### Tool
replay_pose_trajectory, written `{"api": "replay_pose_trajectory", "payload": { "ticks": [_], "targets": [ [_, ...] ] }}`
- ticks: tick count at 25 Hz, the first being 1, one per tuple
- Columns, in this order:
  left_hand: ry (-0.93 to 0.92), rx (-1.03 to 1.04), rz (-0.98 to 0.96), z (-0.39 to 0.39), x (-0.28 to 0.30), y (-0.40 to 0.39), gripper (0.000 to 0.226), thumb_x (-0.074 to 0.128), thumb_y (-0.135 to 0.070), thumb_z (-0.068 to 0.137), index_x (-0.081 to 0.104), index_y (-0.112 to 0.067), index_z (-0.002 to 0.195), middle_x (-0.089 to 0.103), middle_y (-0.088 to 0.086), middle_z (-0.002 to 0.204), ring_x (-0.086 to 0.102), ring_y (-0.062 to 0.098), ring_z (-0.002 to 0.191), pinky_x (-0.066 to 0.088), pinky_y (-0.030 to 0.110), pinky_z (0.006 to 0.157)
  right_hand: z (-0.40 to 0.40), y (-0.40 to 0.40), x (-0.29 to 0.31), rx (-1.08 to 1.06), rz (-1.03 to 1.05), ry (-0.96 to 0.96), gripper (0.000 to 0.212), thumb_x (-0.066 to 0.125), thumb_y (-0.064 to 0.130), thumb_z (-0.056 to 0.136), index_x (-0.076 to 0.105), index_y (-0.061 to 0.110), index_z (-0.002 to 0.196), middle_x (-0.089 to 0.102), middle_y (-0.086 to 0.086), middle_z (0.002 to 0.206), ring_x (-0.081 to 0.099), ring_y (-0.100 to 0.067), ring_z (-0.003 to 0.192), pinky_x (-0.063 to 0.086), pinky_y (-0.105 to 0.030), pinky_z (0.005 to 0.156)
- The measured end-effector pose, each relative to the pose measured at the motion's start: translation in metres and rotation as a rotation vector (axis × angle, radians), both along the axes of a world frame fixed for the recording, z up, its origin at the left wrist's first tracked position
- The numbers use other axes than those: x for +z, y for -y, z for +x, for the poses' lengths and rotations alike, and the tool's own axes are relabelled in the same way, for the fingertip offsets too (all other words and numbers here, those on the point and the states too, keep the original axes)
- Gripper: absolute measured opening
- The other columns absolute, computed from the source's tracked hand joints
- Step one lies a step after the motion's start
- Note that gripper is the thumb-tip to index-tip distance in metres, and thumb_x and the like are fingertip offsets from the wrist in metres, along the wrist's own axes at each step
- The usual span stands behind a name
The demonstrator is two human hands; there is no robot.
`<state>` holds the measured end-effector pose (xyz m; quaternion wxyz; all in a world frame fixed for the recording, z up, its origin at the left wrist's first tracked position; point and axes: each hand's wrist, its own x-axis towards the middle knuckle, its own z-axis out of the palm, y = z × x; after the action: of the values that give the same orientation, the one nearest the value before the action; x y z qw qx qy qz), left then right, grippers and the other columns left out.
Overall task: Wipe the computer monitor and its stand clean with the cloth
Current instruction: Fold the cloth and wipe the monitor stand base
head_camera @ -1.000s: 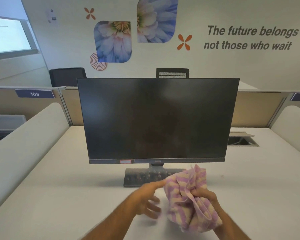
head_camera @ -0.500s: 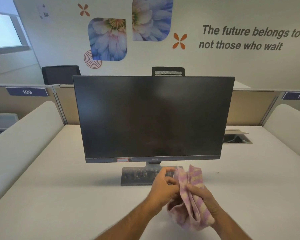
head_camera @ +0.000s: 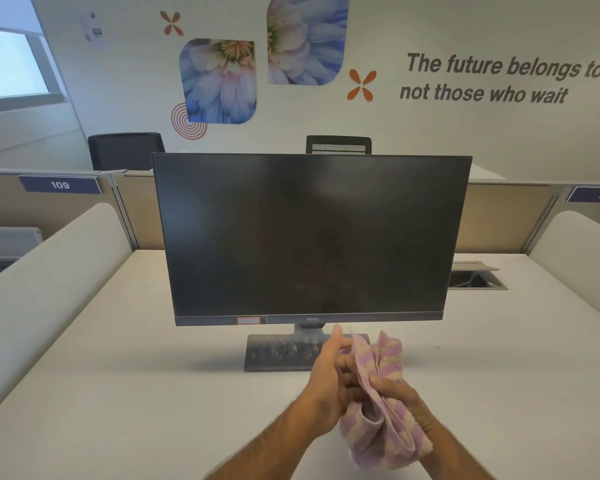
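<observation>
A black monitor (head_camera: 309,237) stands switched off in the middle of the white desk (head_camera: 118,393). Its flat dark stand (head_camera: 278,351) carries dusty smudges. Just in front of the stand, both my hands hold a pink and cream striped cloth (head_camera: 383,427) above the desk. My left hand (head_camera: 329,379) pinches the cloth's upper edge, fingers curled on the fabric. The cloth's bunched middle is gripped by my right hand (head_camera: 400,400), and the rest hangs below in folds. Neither hand touches the monitor.
Rounded white dividers (head_camera: 49,271) flank the desk on both sides. A cable hatch (head_camera: 475,277) lies open at the back right. Beige partitions with number tags and two dark chairs (head_camera: 125,150) stand behind the monitor.
My left hand went from pointing with an extended finger to taking hold of the cloth's edge. The cloth has been drawn together into narrower folds between both hands.
</observation>
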<state>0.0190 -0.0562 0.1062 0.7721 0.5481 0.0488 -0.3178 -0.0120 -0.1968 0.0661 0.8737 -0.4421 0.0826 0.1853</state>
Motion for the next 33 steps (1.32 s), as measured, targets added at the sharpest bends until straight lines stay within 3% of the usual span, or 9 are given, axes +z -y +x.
{"api": "replay_pose_trajectory", "payload": {
  "ticks": [3, 5, 9, 12, 14, 19, 23, 30, 33],
  "targets": [
    [0.231, -0.092, 0.247, 0.01, 0.007, -0.01, 0.046, 0.038, -0.056, 0.102, 0.06, -0.018, 0.117, 0.076, 0.006, 0.101, 0.075, 0.022, 0.088, 0.061, 0.04, 0.084, 0.002, 0.008, 0.007, -0.004, -0.085, 0.039, 0.061, 0.089, 0.005, 0.048, 0.075, -0.004, 0.106, 0.073, -0.025, 0.102, 0.074, -0.036, 0.085, 0.061, -0.041, 0.068],
    [0.499, -0.086, 0.488, 0.026, 0.019, -0.022, 0.028, 0.055, -0.044, 0.099, 0.063, -0.018, 0.106, 0.075, 0.004, 0.092, 0.074, 0.019, 0.079, 0.062, 0.043, 0.078, 0.011, 0.022, 0.001, -0.04, -0.379, 0.037, 0.07, 0.08, 0.006, 0.054, 0.064, 0.0, 0.122, 0.075, -0.018, 0.099, 0.074, -0.029, 0.086, 0.06, -0.035, 0.067],
    [1.215, 0.175, 0.721, 0.064, 0.08, -0.055, 0.016, 0.065, -0.038, 0.09, 0.07, -0.023, 0.085, 0.069, -0.012, 0.075, 0.065, 0.008, 0.068, 0.058, 0.032, 0.064, 0.038, 0.039, -0.015, -0.114, -1.066, 0.105, 0.059, 0.084, 0.011, 0.069, 0.057, 0.025, 0.119, 0.07, 0.0, 0.105, 0.07, -0.02, 0.094, 0.061, -0.03, 0.074],
    [1.743, 0.443, 0.911, 0.097, 0.142, -0.077, 0.015, 0.065, -0.035, 0.087, 0.069, -0.021, 0.086, 0.068, -0.009, 0.078, 0.063, 0.014, 0.075, 0.054, 0.035, 0.067, 0.062, 0.037, -0.024, -0.165, -1.293, 0.202, 0.042, 0.077, 0.028, 0.084, 0.055, 0.036, 0.119, 0.068, 0.01, 0.106, 0.068, -0.015, 0.09, 0.06, -0.026, 0.078],
    [1.915, 0.586, 1.017, 0.122, 0.178, -0.093, 0.019, 0.067, -0.035, 0.087, 0.07, -0.017, 0.094, 0.069, -0.003, 0.089, 0.063, 0.022, 0.088, 0.052, 0.04, 0.077, 0.074, 0.035, -0.034, -0.168, -1.382, 0.207, 0.037, 0.07, 0.039, 0.09, 0.053, 0.032, 0.123, 0.066, 0.007, 0.105, 0.067, -0.015, 0.087, 0.058, -0.026, 0.078],
    [1.697, 0.559, 1.483, 0.17, 0.219, -0.133, 0.059, 0.047, -0.063, 0.093, 0.061, -0.017, 0.127, 0.066, 0.005, 0.121, 0.058, 0.027, 0.116, 0.044, 0.046, 0.1, 0.08, 0.023, -0.048, -0.062, -1.853, 0.315, 0.077, 0.056, 0.076, 0.082, 0.042, 0.031, 0.143, 0.053, 0.007, 0.139, 0.055, -0.015, 0.115, 0.05, -0.032, 0.1],
    [1.549, 0.491, 1.643, 0.184, 0.216, -0.145, 0.069, 0.029, -0.073, 0.093, 0.067, -0.018, 0.111, 0.07, 0.006, 0.095, 0.065, 0.027, 0.086, 0.051, 0.044, 0.081, 0.076, 0.009, -0.044, 0.065, -2.151, 0.398, 0.087, 0.01, 0.082, 0.083, 0.031, 0.033, 0.152, 0.041, 0.005, 0.153, 0.051, -0.023, 0.124, 0.048, -0.04, 0.095],
    [1.62, 0.553, 1.693, 0.19, 0.211, -0.144, 0.072, 0.025, -0.075, 0.093, 0.069, -0.019, 0.101, 0.069, 0.003, 0.081, 0.063, 0.023, 0.071, 0.041, 0.033, 0.067, 0.086, 0.012, -0.044, 0.46, -2.072, 0.725, 0.072, 0.021, 0.076, 0.093, 0.028, 0.039, 0.154, 0.03, 0.011, 0.162, 0.037, -0.017, 0.14, 0.032, -0.035, 0.114],
    [1.609, 0.558, 1.694, 0.188, 0.209, -0.145, 0.071, 0.025, -0.075, 0.093, 0.068, -0.019, 0.1, 0.068, 0.002, 0.08, 0.057, 0.019, 0.068, 0.038, 0.032, 0.068, 0.096, 0.014, -0.035, 0.252, -2.115, 0.434, 0.061, 0.03, 0.065, 0.099, 0.03, 0.034, 0.152, 0.04, 0.008, 0.157, 0.044, -0.019, 0.135, 0.036, -0.034, 0.112]
  ]
}}
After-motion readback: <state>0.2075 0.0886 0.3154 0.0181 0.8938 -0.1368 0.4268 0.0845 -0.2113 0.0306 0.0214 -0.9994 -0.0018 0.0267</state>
